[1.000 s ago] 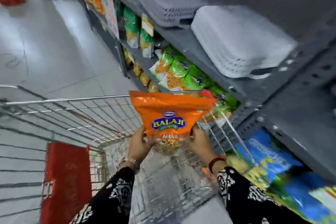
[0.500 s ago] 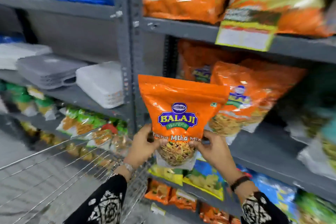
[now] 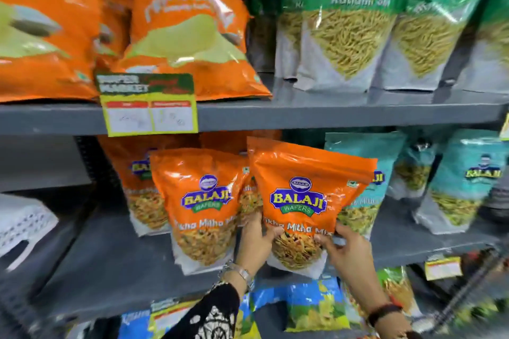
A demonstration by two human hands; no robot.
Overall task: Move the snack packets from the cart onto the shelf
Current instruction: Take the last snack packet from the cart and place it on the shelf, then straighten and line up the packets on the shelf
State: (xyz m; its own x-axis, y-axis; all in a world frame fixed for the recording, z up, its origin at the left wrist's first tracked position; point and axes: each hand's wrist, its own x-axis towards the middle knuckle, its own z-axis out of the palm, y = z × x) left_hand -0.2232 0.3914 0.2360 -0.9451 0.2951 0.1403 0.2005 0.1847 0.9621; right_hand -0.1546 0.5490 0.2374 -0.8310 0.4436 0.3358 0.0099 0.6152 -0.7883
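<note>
Yellow price tag (image 3: 150,111) (writing blurred), white perforated basket (image 3: 20,224) at left

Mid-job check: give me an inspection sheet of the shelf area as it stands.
Surface: grey middle shelf, bare at left front.
Job's things: orange packet held upright beside the matching shelved packet.
Clutter: white basket at left; price tag on upper shelf edge.
Grippers: left hand and right hand grip the packet's lower corners.
Cables: nothing seen.
Surroundings: green packets above, teal packets at right.
</note>
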